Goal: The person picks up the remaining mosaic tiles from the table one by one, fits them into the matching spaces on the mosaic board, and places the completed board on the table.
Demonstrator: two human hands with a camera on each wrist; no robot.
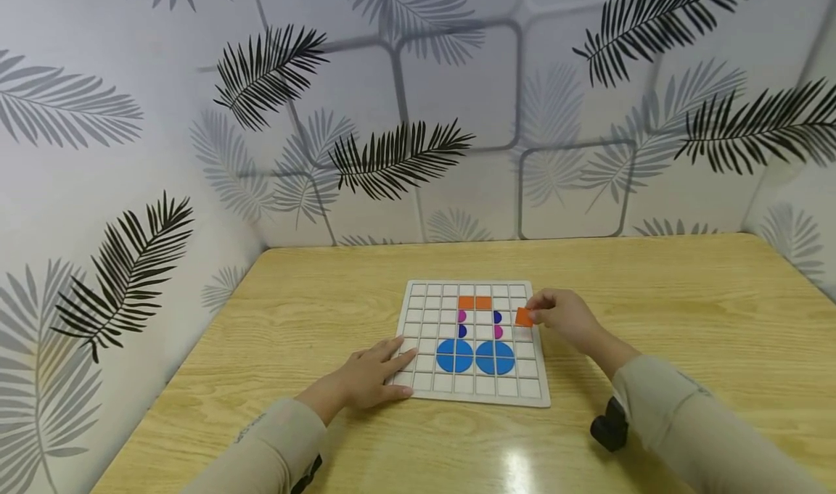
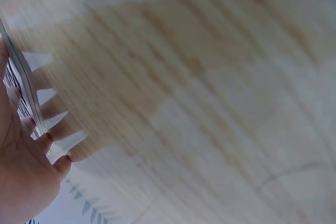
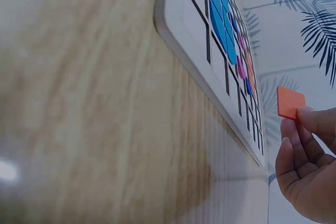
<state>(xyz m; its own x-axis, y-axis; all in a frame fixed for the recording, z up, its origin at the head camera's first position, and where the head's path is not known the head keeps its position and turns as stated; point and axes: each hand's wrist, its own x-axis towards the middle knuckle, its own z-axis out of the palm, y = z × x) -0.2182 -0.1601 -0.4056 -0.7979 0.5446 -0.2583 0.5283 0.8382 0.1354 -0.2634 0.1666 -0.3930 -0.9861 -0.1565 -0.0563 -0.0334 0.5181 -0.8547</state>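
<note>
A white grid board (image 1: 424,383) lies on the table. My right hand (image 1: 567,320) pinches an orange square tile (image 1: 524,317) between thumb and fingers over the board's right side; the right wrist view shows the tile (image 3: 290,103) held by one corner. With fingers spread, my left hand (image 1: 375,374) rests at the board's left edge, fingertips on the board. Two orange tiles (image 1: 474,302) sit side by side near the top of the grid. Below them are pink and dark blue half circles (image 1: 462,331), then two blue circles (image 1: 454,356) made of quarter pieces.
The wooden table (image 1: 313,298) surrounds the board and meets a wall (image 1: 457,204) with a leaf pattern behind it. A black wrist device (image 1: 610,426) hangs under the right sleeve. Light glares off the table's front.
</note>
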